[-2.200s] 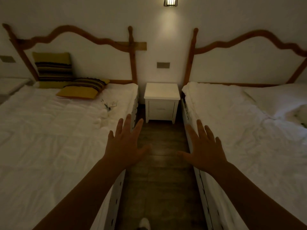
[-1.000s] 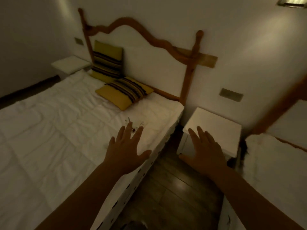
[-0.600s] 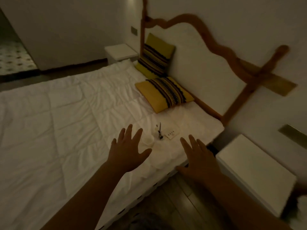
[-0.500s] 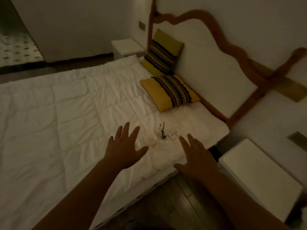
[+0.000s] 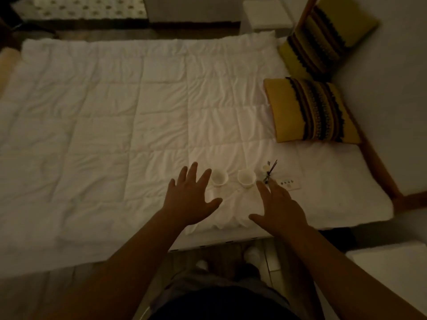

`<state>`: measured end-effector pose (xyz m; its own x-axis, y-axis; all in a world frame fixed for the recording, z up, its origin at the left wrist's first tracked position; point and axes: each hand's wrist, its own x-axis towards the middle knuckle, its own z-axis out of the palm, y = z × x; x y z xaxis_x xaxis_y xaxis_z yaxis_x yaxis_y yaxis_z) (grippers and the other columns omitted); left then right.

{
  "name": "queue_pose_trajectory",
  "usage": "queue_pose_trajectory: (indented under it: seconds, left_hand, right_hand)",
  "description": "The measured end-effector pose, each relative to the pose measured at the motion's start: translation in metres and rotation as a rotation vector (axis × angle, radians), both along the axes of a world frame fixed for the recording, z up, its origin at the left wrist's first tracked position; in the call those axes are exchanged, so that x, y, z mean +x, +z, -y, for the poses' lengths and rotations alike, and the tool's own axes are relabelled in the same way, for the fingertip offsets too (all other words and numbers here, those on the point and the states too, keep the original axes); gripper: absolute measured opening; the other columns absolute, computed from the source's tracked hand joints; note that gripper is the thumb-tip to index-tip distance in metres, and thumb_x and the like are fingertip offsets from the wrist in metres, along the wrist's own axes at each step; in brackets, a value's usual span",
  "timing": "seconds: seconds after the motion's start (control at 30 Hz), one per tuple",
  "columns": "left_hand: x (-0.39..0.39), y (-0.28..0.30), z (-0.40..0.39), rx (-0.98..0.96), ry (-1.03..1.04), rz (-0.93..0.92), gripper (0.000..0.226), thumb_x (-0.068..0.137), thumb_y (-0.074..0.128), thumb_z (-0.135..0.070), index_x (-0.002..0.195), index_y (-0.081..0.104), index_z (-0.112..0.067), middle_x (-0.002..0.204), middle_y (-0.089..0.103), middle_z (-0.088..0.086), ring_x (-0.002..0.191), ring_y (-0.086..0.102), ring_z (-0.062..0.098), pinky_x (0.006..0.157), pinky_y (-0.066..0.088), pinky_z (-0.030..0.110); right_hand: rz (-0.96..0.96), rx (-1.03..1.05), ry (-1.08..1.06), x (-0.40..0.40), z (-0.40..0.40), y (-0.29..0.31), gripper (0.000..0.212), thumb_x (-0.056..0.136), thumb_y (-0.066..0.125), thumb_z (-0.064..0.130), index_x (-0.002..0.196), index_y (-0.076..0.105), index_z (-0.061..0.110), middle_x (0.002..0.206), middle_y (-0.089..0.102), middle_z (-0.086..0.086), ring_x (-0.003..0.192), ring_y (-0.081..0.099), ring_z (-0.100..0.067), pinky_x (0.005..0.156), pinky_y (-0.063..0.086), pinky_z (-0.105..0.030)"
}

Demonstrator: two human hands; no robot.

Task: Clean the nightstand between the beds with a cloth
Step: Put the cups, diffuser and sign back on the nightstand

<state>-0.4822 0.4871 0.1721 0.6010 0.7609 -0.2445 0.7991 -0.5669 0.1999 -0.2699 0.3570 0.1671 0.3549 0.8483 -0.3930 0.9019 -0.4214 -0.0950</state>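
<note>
the person is standing at the side of the bed point(image 5: 115, 135), both arms reaching out over the white quilt. the left hand point(image 5: 191, 197) and the right hand point(image 5: 279, 211) are hovering palm down, fingers spread and slack, gripping nothing. between and just below them a pale, crumpled piece of fabric, probably the cloth point(image 5: 231, 211), is lying near the mattress edge; it is hard to tell from the quilt in this dim light. just beyond the fingertips two small white cups point(image 5: 232, 177) are sitting side by side, with a bundle of dark sticks point(image 5: 270, 170) and a small card point(image 5: 288, 184) to their right. these were likely set on the bed to free the surface for wiping. the nightstand point(image 5: 390, 269) is showing only as a white corner at the lower right, apart from both hands and not yet wiped. two striped yellow cushions point(image 5: 309, 109) are resting by the headboard. the hands seem poised to gather up the cloth, so the wiping is still ahead.
</note>
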Motion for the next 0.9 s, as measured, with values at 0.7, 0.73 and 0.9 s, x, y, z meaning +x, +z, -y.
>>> queue_pose_trajectory:
  seconds: [0.7,0.73,0.9]
  left_hand:
    - [0.13,-0.219,-0.035,-0.264,0.23,-0.066,0.088,0.083,0.057,-0.06,0.15,0.009,-0.03,0.161,0.001,0.012,0.146,0.004,0.038,0.112,0.024,0.055]
    - [0.136,-0.232,-0.04,-0.251,0.221,-0.061,0.088,0.083,0.059,-0.058,0.15,0.01,-0.029,0.161,0.0,0.012,0.146,0.004,0.039,0.112,0.024,0.055]
    - [0.163,-0.281,-0.069,-0.172,0.244,-0.028,0.094,0.08,0.07,-0.046,0.15,0.009,-0.029,0.159,-0.012,0.014,0.146,-0.004,0.04,0.114,0.02,0.056]
  right_hand:
    - [-0.036,-0.118,0.264,0.112,-0.119,-0.236,0.095,0.076,0.069,0.055,0.148,0.013,0.03,0.159,0.004,-0.01,0.143,0.011,-0.037,0.104,0.038,-0.052]
    - [-0.021,-0.104,0.277,0.111,-0.126,-0.247,0.096,0.075,0.07,0.054,0.148,0.012,0.031,0.16,0.002,-0.01,0.144,0.008,-0.038,0.104,0.037,-0.052]
    - [-0.006,-0.128,0.251,0.109,-0.162,-0.286,0.092,0.078,0.07,0.036,0.148,0.01,0.037,0.16,-0.006,-0.007,0.143,-0.005,-0.042,0.108,0.028,-0.057]
